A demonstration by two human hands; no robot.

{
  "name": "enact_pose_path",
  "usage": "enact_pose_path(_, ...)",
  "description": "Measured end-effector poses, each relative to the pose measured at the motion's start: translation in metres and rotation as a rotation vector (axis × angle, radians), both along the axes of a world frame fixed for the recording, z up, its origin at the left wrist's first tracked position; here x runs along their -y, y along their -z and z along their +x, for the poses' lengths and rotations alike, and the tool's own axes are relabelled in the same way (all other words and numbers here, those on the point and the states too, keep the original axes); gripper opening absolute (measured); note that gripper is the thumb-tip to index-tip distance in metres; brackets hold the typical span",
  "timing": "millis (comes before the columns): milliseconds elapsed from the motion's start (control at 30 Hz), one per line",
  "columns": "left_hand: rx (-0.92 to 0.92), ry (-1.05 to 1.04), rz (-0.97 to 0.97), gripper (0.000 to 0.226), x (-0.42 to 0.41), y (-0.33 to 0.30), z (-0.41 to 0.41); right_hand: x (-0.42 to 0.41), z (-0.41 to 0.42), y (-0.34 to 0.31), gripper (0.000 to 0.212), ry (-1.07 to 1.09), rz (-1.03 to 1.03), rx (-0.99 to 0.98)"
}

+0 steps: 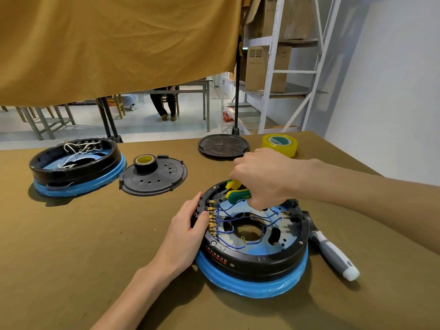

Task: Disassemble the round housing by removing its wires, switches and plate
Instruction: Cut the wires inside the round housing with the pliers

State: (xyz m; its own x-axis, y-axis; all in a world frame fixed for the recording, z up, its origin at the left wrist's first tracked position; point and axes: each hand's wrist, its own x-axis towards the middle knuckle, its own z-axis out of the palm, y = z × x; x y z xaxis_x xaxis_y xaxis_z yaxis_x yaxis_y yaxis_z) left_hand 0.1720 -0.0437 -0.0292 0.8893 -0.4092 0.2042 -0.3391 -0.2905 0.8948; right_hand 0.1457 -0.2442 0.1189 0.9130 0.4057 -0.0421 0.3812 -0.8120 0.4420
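A round black housing (259, 258) on a blue base sits in front of me on the brown table. Blue wires (240, 222) cross its blue inner plate (285, 236) and run to a row of brass switch terminals (212, 221) on its left wall. My left hand (188, 232) grips that left rim beside the terminals. My right hand (264, 179) holds green and yellow pliers (238, 192) with the jaws pointing down to the upper end of the terminal row. The jaw tips are partly hidden.
A grey and white screwdriver (335, 256) lies right of the housing. A second housing (76, 165) with white wires stands far left. Nearby are a black cover plate (159, 179) carrying a black tape roll (144, 162), another black disc (223, 146) and yellow tape (280, 145).
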Motion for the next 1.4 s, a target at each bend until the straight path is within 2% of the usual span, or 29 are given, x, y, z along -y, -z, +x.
enact_pose_path(267, 0.049, -0.018, 0.042, 0.054, -0.002, -0.001, -0.001, 0.0, -0.003, 0.003, 0.023, 0.064, 0.041, -0.013)
enact_pose_path(367, 0.072, -0.057, 0.028, 0.054, -0.001, -0.001, -0.001, 0.005, -0.007, 0.01, 0.034, 0.113, 0.133, -0.045)
enact_pose_path(467, 0.071, -0.061, 0.037, 0.055, 0.0, -0.001, -0.001, 0.004, -0.009, 0.014, 0.032, 0.003, 0.042, 0.05)
enact_pose_path(567, 0.065, -0.06, 0.037, 0.054, -0.001, -0.002, -0.001, 0.004, -0.007, 0.007, 0.041, -0.059, -0.027, 0.06)
enact_pose_path(733, 0.074, -0.056, 0.029, 0.051, 0.0, -0.005, -0.004, 0.002, -0.009, 0.008, 0.042, 0.135, 0.127, -0.034)
enact_pose_path(833, 0.074, -0.058, 0.016, 0.05, 0.001, -0.007, -0.006, -0.007, -0.015, 0.013, 0.029, 0.146, 0.101, 0.003)
enact_pose_path(900, 0.065, -0.055, 0.01, 0.05, 0.002, -0.008, -0.007, -0.011, -0.018, 0.014, 0.022, 0.076, 0.043, 0.068)
enact_pose_path(1000, 0.064, -0.048, 0.007, 0.049, 0.001, -0.01, -0.008, -0.004, -0.016, 0.006, 0.032, -0.028, -0.028, 0.072)
enact_pose_path(1167, 0.071, -0.06, 0.008, 0.05, 0.001, -0.012, -0.01, -0.002, -0.018, 0.006, 0.04, 0.159, 0.135, -0.02)
enact_pose_path(1300, 0.065, -0.071, -0.007, 0.049, 0.002, -0.011, -0.01, -0.007, -0.022, 0.018, 0.031, 0.026, -0.001, 0.121)
enact_pose_path(1400, 0.055, -0.071, -0.011, 0.049, 0.003, -0.011, -0.01, -0.003, -0.021, 0.011, 0.04, 0.149, 0.095, 0.058)
